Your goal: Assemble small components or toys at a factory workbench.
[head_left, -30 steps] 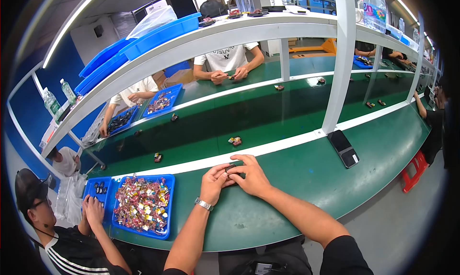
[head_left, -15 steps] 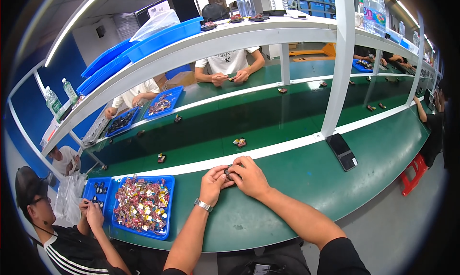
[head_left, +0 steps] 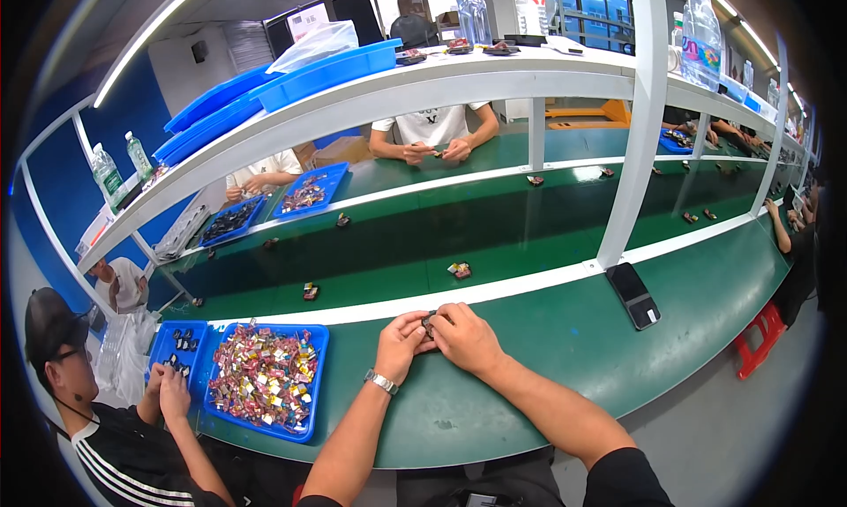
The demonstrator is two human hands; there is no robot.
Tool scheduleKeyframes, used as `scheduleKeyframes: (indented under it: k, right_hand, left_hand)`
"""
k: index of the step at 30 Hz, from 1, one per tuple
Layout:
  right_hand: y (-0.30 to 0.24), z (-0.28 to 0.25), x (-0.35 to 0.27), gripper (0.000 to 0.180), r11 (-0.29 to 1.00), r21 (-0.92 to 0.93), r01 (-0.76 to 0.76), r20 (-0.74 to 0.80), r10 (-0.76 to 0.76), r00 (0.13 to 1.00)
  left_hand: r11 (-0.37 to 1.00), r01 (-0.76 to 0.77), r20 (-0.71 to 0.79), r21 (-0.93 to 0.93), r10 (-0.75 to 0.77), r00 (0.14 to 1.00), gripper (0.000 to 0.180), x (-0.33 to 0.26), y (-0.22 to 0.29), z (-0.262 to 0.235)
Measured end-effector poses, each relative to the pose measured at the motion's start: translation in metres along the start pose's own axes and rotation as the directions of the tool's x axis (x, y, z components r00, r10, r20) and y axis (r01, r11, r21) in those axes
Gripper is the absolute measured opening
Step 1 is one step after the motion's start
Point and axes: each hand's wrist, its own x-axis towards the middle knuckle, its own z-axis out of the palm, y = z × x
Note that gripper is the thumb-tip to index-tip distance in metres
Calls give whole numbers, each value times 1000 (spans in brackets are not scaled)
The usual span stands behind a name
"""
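a: what's at the centre of the frame?

b: a worker's left hand (head_left: 401, 345) and right hand (head_left: 465, 335) meet over the green workbench (head_left: 547, 366), fingers curled tight around a small dark part (head_left: 430, 321) pinched between them. both hands have hold of it; the piece itself is too small to identify further.

a: anything on the wrist?

b: a silver wristwatch (head_left: 381, 382) on the left one, just below the hand.

a: and to the lower left?

b: a blue tray (head_left: 265, 381) heaped with small multicoloured components sits on the bench, near the left hand but apart from it. beside it, further left, a smaller blue tray (head_left: 177, 353) holds dark pieces, and a co-worker (head_left: 97, 419) in a cap and black striped shirt has both hands at its near edge.

a: the right side?

b: a black smartphone (head_left: 633, 294) lies flat on the bench, right of centre, at the foot of a white upright post (head_left: 637, 136).

a: beyond the hands?

b: a darker green conveyor belt (head_left: 494, 233) runs across the middle, carrying a few small assembled parts (head_left: 459, 270). at the top centre, another person in a white t-shirt (head_left: 430, 123) works on the far side, under a white shelf (head_left: 397, 97) bearing blue bins.
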Motion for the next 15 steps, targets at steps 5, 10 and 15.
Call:
scheduleKeyframes:
  k: [5, 10, 15]
  right_hand:
    - [1, -1, 0, 15, 999, -3, 52, -1, -52, 999]
    - [3, 0, -1, 14, 997, -28, 77, 19, -76, 997]
    - [6, -4, 2, 14, 995, 93, 43, 76, -50, 996]
  left_hand:
    - [1000, -4, -1, 7, 4, 1000, 28, 1, -3, -2]
    - [1000, -1, 1, 22, 1, 1000, 28, 1, -4, -3]
    - [999, 8, 15, 33, -8, 1000, 27, 1, -3, -3]
